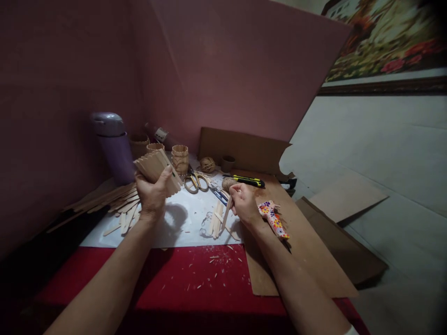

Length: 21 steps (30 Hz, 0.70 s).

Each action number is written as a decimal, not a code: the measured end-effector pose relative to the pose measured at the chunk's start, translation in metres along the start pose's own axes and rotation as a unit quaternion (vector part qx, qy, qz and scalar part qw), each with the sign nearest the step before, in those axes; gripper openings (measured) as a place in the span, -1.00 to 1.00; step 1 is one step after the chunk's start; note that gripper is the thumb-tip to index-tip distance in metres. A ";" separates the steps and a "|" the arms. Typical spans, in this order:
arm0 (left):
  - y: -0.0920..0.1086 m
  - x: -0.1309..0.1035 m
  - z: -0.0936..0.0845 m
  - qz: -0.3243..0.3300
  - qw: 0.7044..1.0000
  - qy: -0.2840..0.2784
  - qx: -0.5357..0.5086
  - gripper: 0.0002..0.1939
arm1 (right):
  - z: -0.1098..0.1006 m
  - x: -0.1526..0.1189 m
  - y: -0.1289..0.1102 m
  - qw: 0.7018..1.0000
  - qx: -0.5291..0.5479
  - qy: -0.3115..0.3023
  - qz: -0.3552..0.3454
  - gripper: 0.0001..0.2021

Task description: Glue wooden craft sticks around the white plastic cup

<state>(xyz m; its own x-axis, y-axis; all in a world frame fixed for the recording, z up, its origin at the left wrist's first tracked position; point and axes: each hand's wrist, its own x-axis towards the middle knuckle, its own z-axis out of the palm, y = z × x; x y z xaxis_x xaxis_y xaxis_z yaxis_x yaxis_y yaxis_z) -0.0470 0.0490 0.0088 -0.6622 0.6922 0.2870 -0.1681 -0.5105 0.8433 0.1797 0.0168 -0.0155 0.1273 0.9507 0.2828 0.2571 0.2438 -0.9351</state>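
Note:
My left hand (152, 191) is wrapped round a cup-like piece made of wooden craft sticks (155, 168), tilted above the white sheet, with the thumb on its near side. My right hand (243, 202) pinches a single wooden stick (226, 214) that points down toward the sheet. Below it, several short sticks (215, 219) lie beside some tangled thread. Scissors with tan handles (196, 183) rest between my hands, farther back. A flower-patterned glue gun (274, 218) lies on the brown board, just right of my right hand.
A purple bottle (117, 156) stands at the back left. Loose sticks (127, 211) lie left of my left hand. Behind are a stick cup (180, 159), a twine ball (207, 164), a small dark pot (227, 163) and a yellow-black cutter (248, 180). The brown board (303, 265) covers the right side.

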 end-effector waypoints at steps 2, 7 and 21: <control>-0.003 -0.001 0.000 -0.006 1.000 -0.011 0.006 -0.41 | -0.001 -0.001 0.000 0.998 -0.057 0.023 -0.028 -0.78; 0.003 0.006 -0.004 0.038 0.999 -0.014 -0.015 -0.41 | -0.005 -0.001 0.002 0.985 -0.148 0.046 -0.079 -0.81; -0.016 -0.035 0.005 -0.053 0.970 -0.220 0.088 -0.33 | -0.002 0.004 0.010 0.996 -0.031 0.042 0.070 -0.82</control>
<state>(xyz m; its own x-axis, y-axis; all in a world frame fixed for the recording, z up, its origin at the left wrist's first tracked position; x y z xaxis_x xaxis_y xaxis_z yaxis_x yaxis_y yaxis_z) -0.0173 0.0359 -0.0123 -0.2653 0.9065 0.3285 -0.0650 -0.3567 0.9319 0.1846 0.0232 -0.0235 0.2451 0.9545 0.1698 0.2902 0.0948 -0.9523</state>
